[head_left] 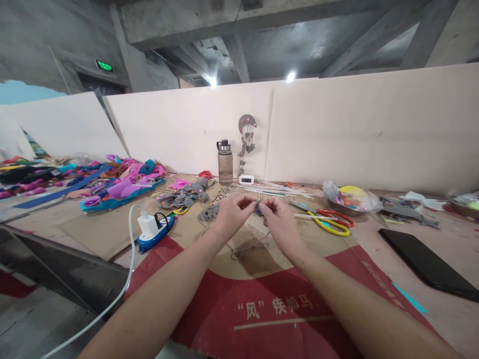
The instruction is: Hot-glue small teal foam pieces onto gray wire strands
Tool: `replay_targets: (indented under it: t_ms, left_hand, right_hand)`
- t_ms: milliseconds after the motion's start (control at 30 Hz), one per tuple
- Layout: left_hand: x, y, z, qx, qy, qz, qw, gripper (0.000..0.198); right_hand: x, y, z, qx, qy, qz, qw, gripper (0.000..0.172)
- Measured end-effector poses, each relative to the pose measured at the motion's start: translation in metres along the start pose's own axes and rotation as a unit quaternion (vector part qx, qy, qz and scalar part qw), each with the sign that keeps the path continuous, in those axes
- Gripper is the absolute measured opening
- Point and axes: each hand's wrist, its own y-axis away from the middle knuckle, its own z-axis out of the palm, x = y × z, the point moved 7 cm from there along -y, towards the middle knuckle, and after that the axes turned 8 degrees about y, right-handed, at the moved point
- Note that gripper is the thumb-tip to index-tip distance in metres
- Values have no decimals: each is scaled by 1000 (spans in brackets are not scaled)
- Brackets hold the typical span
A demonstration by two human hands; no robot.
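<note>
My left hand and my right hand meet above a red and tan cardboard sheet. Thumb and forefinger of each are pinched on a small dark grey piece, mostly covered by the fingertips; its kind I cannot make out. Grey yarn trails in loose loops on the cardboard beneath my hands. More of it lies in a bundle just left of my left hand. To the right of my right hand rest scissors with red and yellow handles.
A water bottle and a small digital clock stand by the white partition. Grey felt pieces and a blue power strip lie left. Rightward are a metal bowl and a black phone. A grey moon-shaped hanging is on the partition.
</note>
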Motion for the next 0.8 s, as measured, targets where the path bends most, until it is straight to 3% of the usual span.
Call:
replay_targets:
  t_ms: [333,800]
  left_hand:
    - [0,1,1,-2,53,-32,998,15]
    - [-1,2,3,-6,45,-33,998,17]
  right_hand:
    - [-18,7,-9,38,132,-48,989,17]
    - [-20,6,-10,42,169,-73,982,21]
